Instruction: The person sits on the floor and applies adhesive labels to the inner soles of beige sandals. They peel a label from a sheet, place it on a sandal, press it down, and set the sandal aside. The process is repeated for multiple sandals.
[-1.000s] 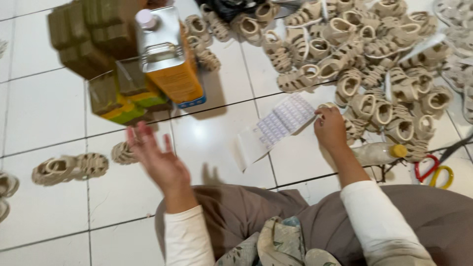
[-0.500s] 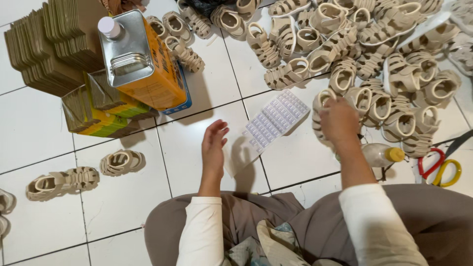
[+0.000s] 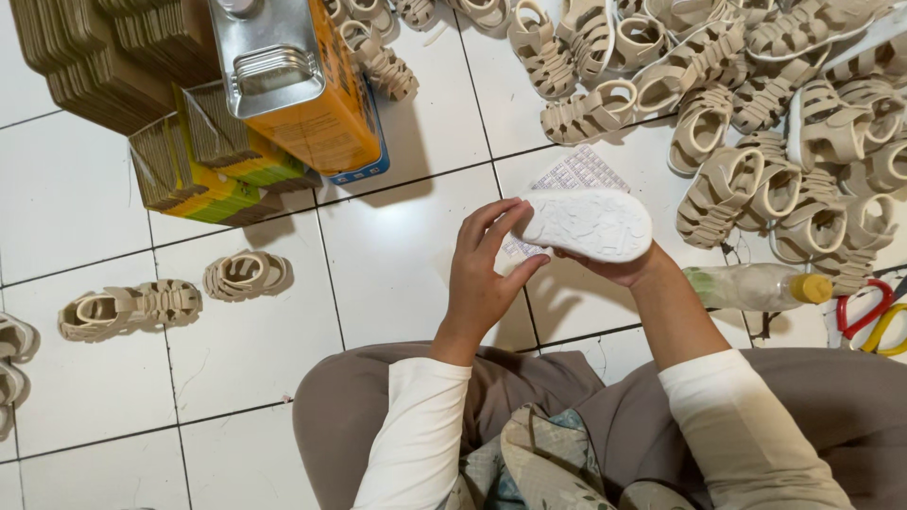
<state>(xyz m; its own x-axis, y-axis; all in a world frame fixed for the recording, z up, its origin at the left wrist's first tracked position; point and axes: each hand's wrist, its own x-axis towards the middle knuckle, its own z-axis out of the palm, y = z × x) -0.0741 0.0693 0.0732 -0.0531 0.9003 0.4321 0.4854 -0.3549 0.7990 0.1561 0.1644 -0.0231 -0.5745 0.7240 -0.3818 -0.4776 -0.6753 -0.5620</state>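
A small beige sandal (image 3: 588, 225), turned pale sole up, sits above the white tiled floor (image 3: 406, 255), its long axis running left to right across the person's front. The right hand (image 3: 619, 269) cups it from beneath and is mostly hidden under it, so it is the nearer hand; the left hand (image 3: 484, 274) closes loosely on the sandal's left end, fingertips touching the sole's edge. A white sheet of small stickers (image 3: 576, 172) lies on the floor just behind the sandal. Toward the floor's far right edge spreads a heap of matching sandals (image 3: 756, 104); a plastic bottle (image 3: 756, 286) and scissors (image 3: 864, 316) lie at the right. An orange metal can (image 3: 302, 85) and stacked cardboard (image 3: 104, 57) stand far left, three loose sandals (image 3: 132, 307) nearer.
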